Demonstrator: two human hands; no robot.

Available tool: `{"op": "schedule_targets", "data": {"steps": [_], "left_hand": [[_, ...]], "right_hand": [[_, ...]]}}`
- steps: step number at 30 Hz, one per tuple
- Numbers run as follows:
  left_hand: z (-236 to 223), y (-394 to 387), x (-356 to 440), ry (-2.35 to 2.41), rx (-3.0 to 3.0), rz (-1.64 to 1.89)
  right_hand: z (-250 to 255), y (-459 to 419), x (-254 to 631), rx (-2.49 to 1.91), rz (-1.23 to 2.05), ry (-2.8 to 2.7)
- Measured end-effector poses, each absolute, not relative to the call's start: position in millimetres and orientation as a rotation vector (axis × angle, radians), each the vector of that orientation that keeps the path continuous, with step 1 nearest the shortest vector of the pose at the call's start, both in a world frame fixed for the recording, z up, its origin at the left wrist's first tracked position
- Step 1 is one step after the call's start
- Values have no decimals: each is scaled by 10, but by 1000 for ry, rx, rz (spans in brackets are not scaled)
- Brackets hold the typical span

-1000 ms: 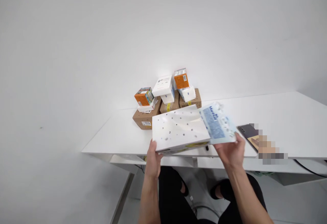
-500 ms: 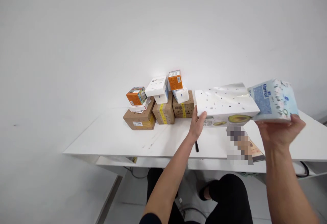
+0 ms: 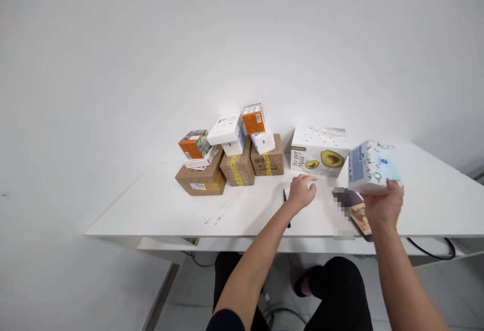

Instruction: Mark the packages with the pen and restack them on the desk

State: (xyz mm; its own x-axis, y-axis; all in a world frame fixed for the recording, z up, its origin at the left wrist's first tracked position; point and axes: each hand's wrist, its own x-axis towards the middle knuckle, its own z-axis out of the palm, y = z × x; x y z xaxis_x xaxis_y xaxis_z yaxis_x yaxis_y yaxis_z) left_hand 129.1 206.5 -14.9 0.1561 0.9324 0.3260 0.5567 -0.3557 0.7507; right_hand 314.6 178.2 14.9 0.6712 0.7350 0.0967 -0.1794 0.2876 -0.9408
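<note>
My right hand [image 3: 383, 207] holds a light-blue floral tissue pack [image 3: 374, 167] up above the table, gripping it from below. The pack is printed "Manhua". My left hand [image 3: 302, 192] holds nothing, its fingers apart and thumb out, just in front of a white avocado-printed box [image 3: 319, 154]. That box stands on the table by the wall, marked "Super Meal". Under my left wrist lies a slim black pen-like thing [image 3: 285, 196], partly covered. Below the tissue pack rests a flat dark item with a picture on it [image 3: 361, 215], partly blurred out.
Three brown cartons [image 3: 200, 177] with yellow tape stand left of centre on the white table [image 3: 151, 215]. Smaller packages are stacked on them: orange boxes [image 3: 254, 119], a white box [image 3: 226, 127] and a white pack [image 3: 263, 142]. A wall [image 3: 242, 44] rises behind.
The avocado box has gone from my left hand to the table by the wall, and that hand has opened and drawn back. My right hand has moved left and lower with the tissue pack.
</note>
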Motion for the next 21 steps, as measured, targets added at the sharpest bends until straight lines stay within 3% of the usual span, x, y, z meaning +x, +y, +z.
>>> {"op": "schedule_targets", "data": {"steps": [5, 10, 17, 21], "left_hand": [[-155, 1862, 1278, 1307, 2079, 993], [-276, 1326, 991, 1330, 1899, 1203], [-474, 745, 461, 1455, 1516, 1369], [-484, 620, 263, 1529, 1135, 1499]], "right_hand": [[109, 1419, 3083, -1039, 785, -550], [52, 1421, 2915, -1199, 1046, -557], [155, 1844, 2643, -1346, 918, -503], [34, 1665, 2366, -1252, 1011, -622]]}}
